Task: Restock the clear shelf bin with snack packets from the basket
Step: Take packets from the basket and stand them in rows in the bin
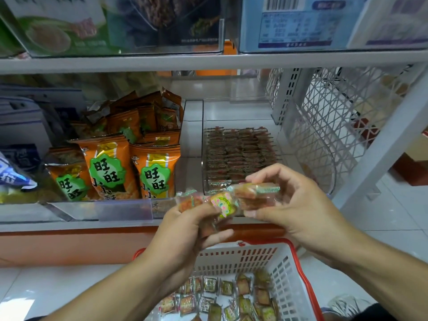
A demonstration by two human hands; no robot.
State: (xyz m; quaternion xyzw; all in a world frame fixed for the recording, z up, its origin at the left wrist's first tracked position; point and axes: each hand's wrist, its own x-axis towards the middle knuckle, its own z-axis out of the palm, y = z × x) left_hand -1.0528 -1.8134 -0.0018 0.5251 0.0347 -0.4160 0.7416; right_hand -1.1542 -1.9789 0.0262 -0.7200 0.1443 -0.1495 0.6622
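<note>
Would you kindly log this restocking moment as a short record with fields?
left hand: grips several small clear-wrapped snack packets
right hand: pinches the same bunch from the other side
clear plastic shelf bin: holds neat rows of packets, back part bare
white basket with red rim: on the floor below, loose packets remain
neighbouring bin: orange snack bags

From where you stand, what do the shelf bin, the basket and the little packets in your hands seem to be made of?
The shelf bin looks like clear, glossy hard plastic: rows of packets show through its walls. The basket seems to be white moulded plastic with slotted sides and a red rim. The snack packets appear wrapped in thin, shiny transparent film, crinkled at the ends.
</note>
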